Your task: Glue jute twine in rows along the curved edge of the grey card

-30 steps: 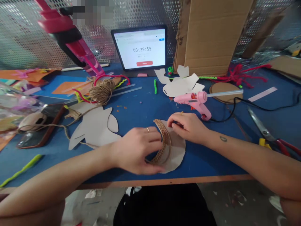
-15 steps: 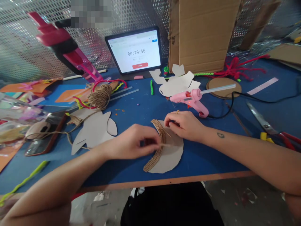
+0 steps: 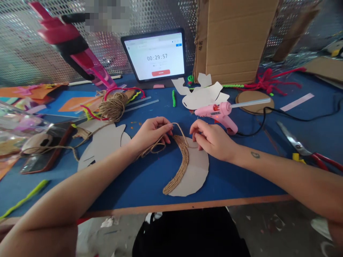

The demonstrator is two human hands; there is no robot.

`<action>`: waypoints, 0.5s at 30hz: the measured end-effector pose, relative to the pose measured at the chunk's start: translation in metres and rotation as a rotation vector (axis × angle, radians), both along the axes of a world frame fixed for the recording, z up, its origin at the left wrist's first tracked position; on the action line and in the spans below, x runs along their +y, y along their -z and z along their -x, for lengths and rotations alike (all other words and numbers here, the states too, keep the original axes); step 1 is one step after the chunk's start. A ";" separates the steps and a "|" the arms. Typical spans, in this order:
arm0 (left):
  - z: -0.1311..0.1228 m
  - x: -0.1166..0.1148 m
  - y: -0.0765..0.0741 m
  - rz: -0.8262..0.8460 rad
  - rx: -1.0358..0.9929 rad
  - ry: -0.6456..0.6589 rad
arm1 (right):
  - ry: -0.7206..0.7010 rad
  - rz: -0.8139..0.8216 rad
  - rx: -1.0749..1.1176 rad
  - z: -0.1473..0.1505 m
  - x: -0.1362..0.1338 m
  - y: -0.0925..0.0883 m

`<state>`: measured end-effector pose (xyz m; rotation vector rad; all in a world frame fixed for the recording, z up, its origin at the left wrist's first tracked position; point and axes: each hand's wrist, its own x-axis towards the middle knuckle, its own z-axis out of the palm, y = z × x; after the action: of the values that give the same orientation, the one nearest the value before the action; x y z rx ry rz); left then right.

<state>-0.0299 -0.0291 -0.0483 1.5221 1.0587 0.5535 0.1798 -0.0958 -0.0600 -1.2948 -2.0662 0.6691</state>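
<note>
A pale rounded cardboard cutout (image 3: 197, 171) lies at the table's front, with rows of brown jute twine (image 3: 183, 159) curving along its left side. My left hand (image 3: 157, 132) is closed above the cutout's upper left, pinching a strand of the same twine, with loose loops hanging below the palm. From there the strand arcs over the cutout to the fingertips of my right hand (image 3: 207, 139). My right hand's fingers are curled at the cutout's upper right edge, seemingly holding the strand. A pink hot glue gun (image 3: 215, 113) with a glue stick lies just behind my right hand.
A twine ball (image 3: 114, 106) and white cutouts (image 3: 103, 141) lie left. A tablet (image 3: 157, 57) showing a timer stands behind, near a cardboard box (image 3: 238, 39). Red-handled scissors (image 3: 297, 144), a black cord (image 3: 302, 114) and a cardboard disc (image 3: 255, 101) are at right.
My left hand has moved up and away from the cutout's middle, drawing a loop of twine with it. My right hand has shifted slightly right and stays near the cutout's top.
</note>
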 end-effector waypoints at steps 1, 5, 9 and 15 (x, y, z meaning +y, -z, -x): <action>0.000 0.001 0.001 0.007 -0.005 -0.004 | 0.005 0.002 -0.003 0.000 -0.002 -0.003; 0.002 0.005 0.004 0.032 -0.022 -0.028 | -0.001 0.016 -0.036 -0.006 -0.016 -0.022; 0.002 0.009 0.006 0.057 -0.032 -0.041 | -0.089 0.050 -0.194 -0.024 -0.037 -0.047; 0.003 0.011 0.007 0.085 -0.047 -0.084 | 0.188 -0.009 -0.501 -0.082 -0.050 -0.051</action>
<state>-0.0332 -0.0180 -0.0549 1.3888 1.1000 0.5923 0.2615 -0.1460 -0.0086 -1.7618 -2.2796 0.2655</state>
